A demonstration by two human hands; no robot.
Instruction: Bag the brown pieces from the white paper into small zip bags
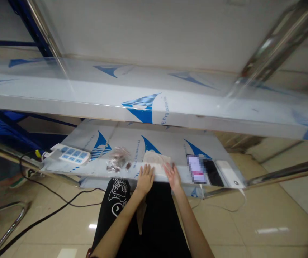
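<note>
White sheet (156, 158) is lying on the lower shelf (167, 134). Left hand (145, 178) is at its 7 o'clock, fingers out flat on it; right hand (173, 177) is around 4, fingers loosely spread by the edge. Bags (118, 157) at 9, lit phone (196, 167) at 3.

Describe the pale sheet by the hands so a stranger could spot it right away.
Find the lower shelf, covered in blue-printed film. Near its front edge, a pale sheet lies at the fingertips of the left hand and right hand. It's plain cream, unlike the clear plastic bag leftward and the lit phone rightward.
</note>
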